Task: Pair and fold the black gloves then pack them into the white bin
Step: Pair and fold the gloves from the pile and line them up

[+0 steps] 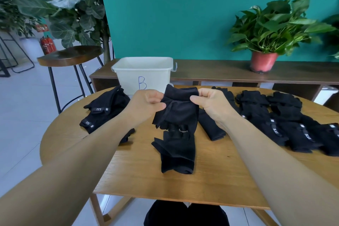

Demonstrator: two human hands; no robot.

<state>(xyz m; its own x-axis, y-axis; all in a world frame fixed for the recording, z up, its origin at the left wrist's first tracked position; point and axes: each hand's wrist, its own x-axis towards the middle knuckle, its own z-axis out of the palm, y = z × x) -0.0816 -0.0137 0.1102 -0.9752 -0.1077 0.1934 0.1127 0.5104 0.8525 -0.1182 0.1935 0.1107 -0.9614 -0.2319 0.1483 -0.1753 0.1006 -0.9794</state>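
A black fingerless glove [178, 110] hangs in the air above the middle of the wooden table [139, 176], cuff up. My left hand [146, 102] pinches its left cuff edge and my right hand [211, 102] pinches its right edge. Directly below it a second black glove [177, 154] lies flat on the table, cuff toward me. The white bin [145, 73], marked with a blue B, stands at the table's far edge behind my hands. A folded stack of gloves [104, 110] lies at the left.
Several loose black gloves [280, 121] are spread across the right side of the table, one more [211, 126] beside my right wrist. A wooden stool [71, 56] stands at the far left. A potted plant [266, 60] sits on a shelf behind.
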